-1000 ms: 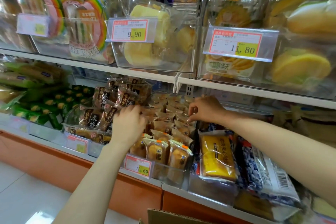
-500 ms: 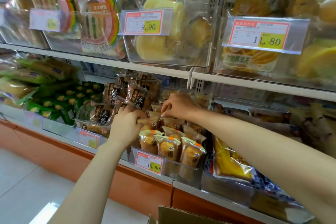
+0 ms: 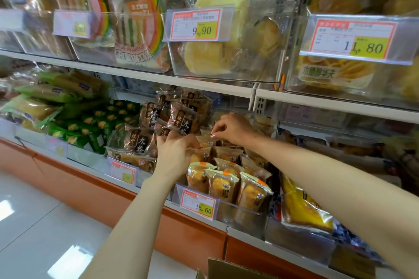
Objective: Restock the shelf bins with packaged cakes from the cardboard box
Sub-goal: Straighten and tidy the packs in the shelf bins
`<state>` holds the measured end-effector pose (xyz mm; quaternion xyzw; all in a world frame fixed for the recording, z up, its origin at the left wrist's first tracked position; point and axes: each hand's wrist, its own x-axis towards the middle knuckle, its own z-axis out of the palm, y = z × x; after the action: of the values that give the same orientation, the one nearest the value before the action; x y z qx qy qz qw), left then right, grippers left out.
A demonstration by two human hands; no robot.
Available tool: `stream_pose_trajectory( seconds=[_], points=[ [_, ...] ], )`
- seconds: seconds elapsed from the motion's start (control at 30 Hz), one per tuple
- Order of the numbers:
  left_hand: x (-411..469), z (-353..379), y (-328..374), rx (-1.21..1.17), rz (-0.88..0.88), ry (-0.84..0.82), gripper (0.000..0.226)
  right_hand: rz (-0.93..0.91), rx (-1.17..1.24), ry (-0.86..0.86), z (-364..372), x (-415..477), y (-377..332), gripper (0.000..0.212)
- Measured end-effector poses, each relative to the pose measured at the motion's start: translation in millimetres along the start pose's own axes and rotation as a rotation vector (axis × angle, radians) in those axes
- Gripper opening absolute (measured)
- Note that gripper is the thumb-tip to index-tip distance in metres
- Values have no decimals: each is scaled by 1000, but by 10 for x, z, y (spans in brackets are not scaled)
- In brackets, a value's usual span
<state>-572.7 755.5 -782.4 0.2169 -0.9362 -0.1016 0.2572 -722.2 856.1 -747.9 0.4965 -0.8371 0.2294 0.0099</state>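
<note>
Pinching wrapper tops, the left hand (image 3: pixel 175 154) and right hand (image 3: pixel 234 128) each grip packaged cakes (image 3: pixel 223 186) in the clear bin (image 3: pixel 244 213) at frame centre; cardboard box (image 3: pixel 229 268) sits bottom centre

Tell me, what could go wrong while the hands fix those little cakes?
The left hand works right beside the piled dark packets; a nudge might slide them down. The right hand pinches a cake packet in a crowded bin whose front row stands taller than its low front; one might tip onto the floor.
</note>
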Motion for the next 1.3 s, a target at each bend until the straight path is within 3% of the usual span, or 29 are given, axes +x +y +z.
stream_pose_trajectory(
  seconds=[0.13, 0.27, 0.4, 0.57, 0.73, 0.9, 0.97, 1.1, 1.23, 1.3],
  points=[
    [38, -48, 28, -27, 48, 66, 18, -12, 45, -25, -37, -39, -4, 16],
    [112, -113, 54, -96, 38, 167, 23, -24, 254, -38, -35, -159, -50, 14],
    [106, -100, 102, -61, 16, 34, 23, 27, 480, -69, -93, -329, -79, 18],
    [51, -104, 43, -6, 44, -146, 23, -25, 83, -134, -61, -387, -80, 25],
    [-8, -345, -30, -17, 68, -12, 23, -107, 21, -63, 50, -326, -95, 17],
    [-195, -310, -50, 168, 132, -353, 44, -140, 57, -29, -5, -377, -118, 8],
    [-201, -282, -70, 192, 136, -335, 42, -136, 56, -60, -62, -432, -101, 8],
    [-166, -287, -30, 225, 151, -178, 21, -106, 80, -39, -171, -509, 0, 9],
    [-99, -431, -35, 225, 133, -2, 16, -68, 130, -16, -251, -554, 95, 7],
    [-105, -422, -56, 289, 149, -84, 20, -61, 126, -3, -279, -597, 125, 9]
  ],
)
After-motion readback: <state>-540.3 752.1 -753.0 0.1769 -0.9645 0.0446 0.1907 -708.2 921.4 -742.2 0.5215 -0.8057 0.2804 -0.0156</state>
